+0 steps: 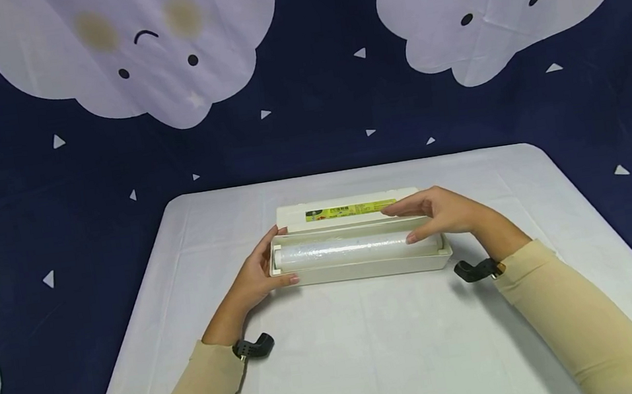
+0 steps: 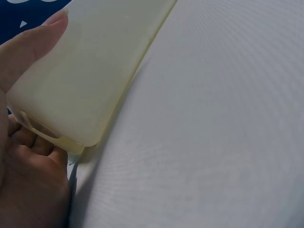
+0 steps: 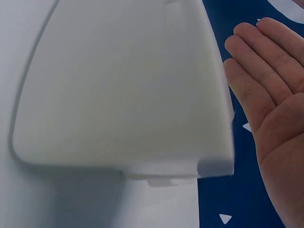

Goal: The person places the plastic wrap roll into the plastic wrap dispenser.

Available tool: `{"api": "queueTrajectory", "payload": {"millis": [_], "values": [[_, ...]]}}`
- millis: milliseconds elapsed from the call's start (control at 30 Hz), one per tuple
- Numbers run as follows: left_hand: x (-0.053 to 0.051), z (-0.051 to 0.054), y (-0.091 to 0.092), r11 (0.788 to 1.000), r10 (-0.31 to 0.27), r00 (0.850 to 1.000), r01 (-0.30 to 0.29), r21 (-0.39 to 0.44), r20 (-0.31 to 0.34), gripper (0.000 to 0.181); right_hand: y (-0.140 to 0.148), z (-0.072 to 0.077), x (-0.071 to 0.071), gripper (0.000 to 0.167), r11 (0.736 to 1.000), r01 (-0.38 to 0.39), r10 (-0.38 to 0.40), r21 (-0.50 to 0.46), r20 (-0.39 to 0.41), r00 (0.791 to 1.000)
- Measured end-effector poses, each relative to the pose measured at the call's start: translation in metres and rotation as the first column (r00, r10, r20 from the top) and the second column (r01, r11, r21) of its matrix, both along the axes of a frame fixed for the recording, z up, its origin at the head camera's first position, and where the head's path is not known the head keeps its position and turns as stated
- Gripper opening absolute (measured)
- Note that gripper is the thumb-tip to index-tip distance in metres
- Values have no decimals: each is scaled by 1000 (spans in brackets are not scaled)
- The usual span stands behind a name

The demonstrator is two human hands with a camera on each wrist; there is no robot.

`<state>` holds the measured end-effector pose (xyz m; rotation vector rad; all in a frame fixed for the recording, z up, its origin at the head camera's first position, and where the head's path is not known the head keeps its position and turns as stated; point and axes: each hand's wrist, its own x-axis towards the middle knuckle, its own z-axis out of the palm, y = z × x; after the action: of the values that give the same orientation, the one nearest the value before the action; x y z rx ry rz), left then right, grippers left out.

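In the head view, a cream plastic cling film box (image 1: pixel 362 271) lies on the table with its lid (image 1: pixel 292 216) tipped back. Inside it sits a shiny clear roll of cling film (image 1: pixel 341 251). My left hand (image 1: pixel 253 277) grips the box's left end, thumb along the front and fingers behind. The left wrist view shows the thumb on the cream wall (image 2: pixel 90 66) and fingers curled at the end. Over the right end of the roll hovers my right hand (image 1: pixel 448 211), fingers extended; contact with the film is hard to tell. The right wrist view shows its straight fingers (image 3: pixel 268 61) beside the box.
A green and yellow label (image 1: pixel 348 210) runs along the lid. White cloth covers the table (image 1: pixel 366 350). Behind it hangs a dark blue backdrop (image 1: pixel 320 136) with clouds and small triangles. A black wrist mount (image 1: pixel 254 347) sticks out from each wrist.
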<state>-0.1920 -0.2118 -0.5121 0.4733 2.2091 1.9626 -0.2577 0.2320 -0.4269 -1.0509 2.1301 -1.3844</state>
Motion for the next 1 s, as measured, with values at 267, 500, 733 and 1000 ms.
{"api": "queueTrajectory", "payload": {"millis": [267, 500, 733, 1000], "values": [[0, 0, 0, 1000, 4, 1000, -4, 4, 2, 121, 7, -4, 1, 65, 1000, 6, -6, -11, -1, 1000], [1, 1, 0, 1000, 4, 1000, -4, 5, 13, 121, 12, -6, 2, 65, 1000, 23, -23, 12, -11, 1000], [1, 2, 0, 1000, 0, 1000, -1, 13, 8, 121, 17, -8, 2, 66, 999, 49, -49, 17, -14, 999], [0, 1, 0, 1000, -3, 1000, 3, 11, 7, 121, 22, -10, 6, 69, 998, 59, -59, 16, -4, 998]]}}
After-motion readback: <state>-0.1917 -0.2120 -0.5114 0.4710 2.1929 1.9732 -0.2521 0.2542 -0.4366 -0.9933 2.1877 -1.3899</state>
